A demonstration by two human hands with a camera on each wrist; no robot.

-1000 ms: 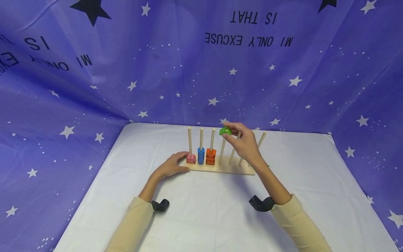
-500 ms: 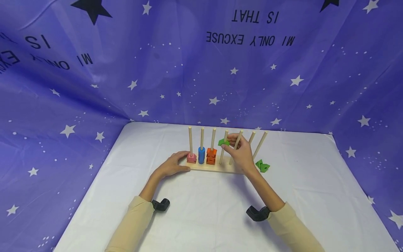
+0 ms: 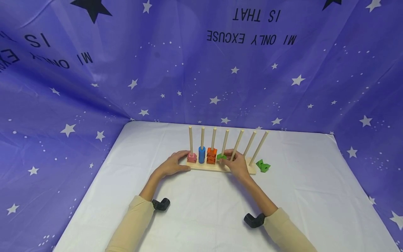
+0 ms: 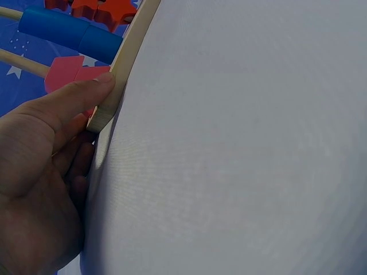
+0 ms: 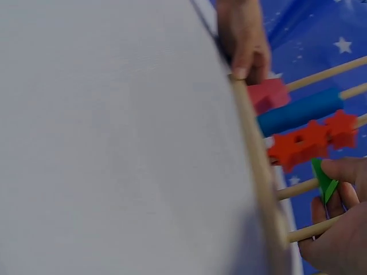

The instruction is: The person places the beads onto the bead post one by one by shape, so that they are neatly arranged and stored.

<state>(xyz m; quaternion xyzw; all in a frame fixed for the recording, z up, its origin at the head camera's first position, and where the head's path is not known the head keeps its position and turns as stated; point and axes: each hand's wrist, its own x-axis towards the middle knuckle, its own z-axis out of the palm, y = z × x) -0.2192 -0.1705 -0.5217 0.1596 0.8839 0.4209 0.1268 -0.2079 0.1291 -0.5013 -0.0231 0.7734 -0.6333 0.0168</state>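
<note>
A wooden peg stand [image 3: 201, 167] with a row of upright pegs sits on the table. My left hand [image 3: 171, 165] grips its left end, thumb on the front edge and fingers behind, as the left wrist view shows. Between thumb and fingers my right hand [image 3: 237, 166] pinches a green block [image 5: 324, 180], threaded low on the fourth peg from the left. Pink blocks [image 3: 191, 158] fill the bottom of the first peg, blue cylinders [image 3: 202, 155] the second, and orange star-shaped blocks [image 5: 312, 140] the third. The other pegs to the right are bare.
More green blocks [image 3: 263, 166] lie on the white tablecloth [image 3: 201, 210] just right of the stand. A purple star-printed cloth [image 3: 176, 70] rises behind and at both sides. Each wrist wears a black camera mount [image 3: 254, 220].
My right hand has slid the green block down the fourth peg from its top to near the base. The left hand has stayed at the stand's left end.
</note>
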